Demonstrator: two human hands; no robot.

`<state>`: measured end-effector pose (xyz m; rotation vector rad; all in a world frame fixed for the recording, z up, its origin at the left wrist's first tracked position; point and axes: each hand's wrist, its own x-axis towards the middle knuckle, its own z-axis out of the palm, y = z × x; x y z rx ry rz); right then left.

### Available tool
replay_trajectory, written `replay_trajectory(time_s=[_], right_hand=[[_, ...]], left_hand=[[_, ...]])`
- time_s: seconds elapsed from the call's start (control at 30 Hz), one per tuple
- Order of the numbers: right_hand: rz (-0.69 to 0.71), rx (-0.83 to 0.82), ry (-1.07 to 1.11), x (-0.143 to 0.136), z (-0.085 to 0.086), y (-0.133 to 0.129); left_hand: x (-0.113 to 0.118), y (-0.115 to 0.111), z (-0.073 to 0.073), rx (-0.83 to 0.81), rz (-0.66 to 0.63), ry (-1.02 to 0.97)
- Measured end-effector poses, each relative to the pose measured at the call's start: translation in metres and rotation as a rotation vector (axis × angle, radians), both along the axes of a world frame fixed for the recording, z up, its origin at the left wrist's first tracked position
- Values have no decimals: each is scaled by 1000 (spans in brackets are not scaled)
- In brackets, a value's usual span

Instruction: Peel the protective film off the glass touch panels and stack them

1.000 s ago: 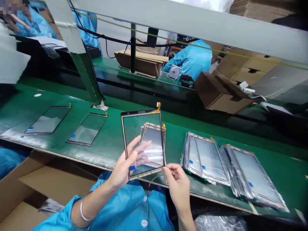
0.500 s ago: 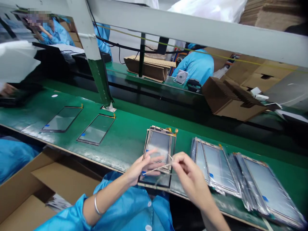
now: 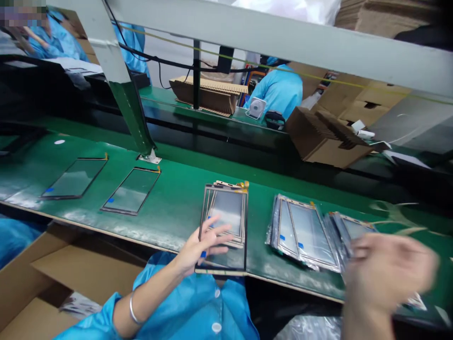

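My left hand (image 3: pixel 203 245) holds a dark-framed glass touch panel (image 3: pixel 226 264) near its lower left edge, fingers spread and visible through the glass. The panel is over a stack of framed screens (image 3: pixel 226 208), and its lower end reaches past the table's front edge. Far to the right, my right hand (image 3: pixel 392 274) is blurred, with its fingers curled. Thin pale strips (image 3: pixel 403 229) curl just above this hand and seem to be caught in it; the exact contact is smeared.
Two glass panels (image 3: pixel 130 191) (image 3: pixel 76 179) lie on the green table (image 3: pixel 173 203) at left. Plastic-wrapped screens (image 3: pixel 307 236) are piled at right. A cardboard box (image 3: pixel 81 264) stands below the front edge. A post (image 3: pixel 129 108) rises behind, and co-workers in blue sit beyond.
My right hand has swung right, away from the panel, with the pale strips now above it. The panel has straightened somewhat in my left hand. The view has shifted a little right.
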<state>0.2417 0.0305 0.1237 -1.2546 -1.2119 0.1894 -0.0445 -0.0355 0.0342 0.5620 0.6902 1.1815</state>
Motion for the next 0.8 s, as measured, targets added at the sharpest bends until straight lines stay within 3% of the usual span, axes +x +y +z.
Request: replay_trajectory(time_s=[0.03,0.1,0.17,0.23,0.4,0.6,0.7,0.8], right_hand=[[1,-127,16,-13,-20,-18],[265,-465,84,-47,-58,-51],[406,-598,194,-78,-83,-74],[429,-614,273,-94,-95,-85],[451,-578,274,-88,-92,-86],[478,-522,86,-92,-90,-85],[573,-492,-5,-85,-83,-104],[668,-568,30,-49,-67,-137]], left_hand=[[-1,1,5,16,46,8],[0,3,16,54,119,20],[2,1,25,84,163,42],[4,-2,31,98,183,74],[5,-10,29,117,191,118],[16,-19,30,150,208,153],[26,-16,34,138,298,178],[24,-1,34,122,413,169]])
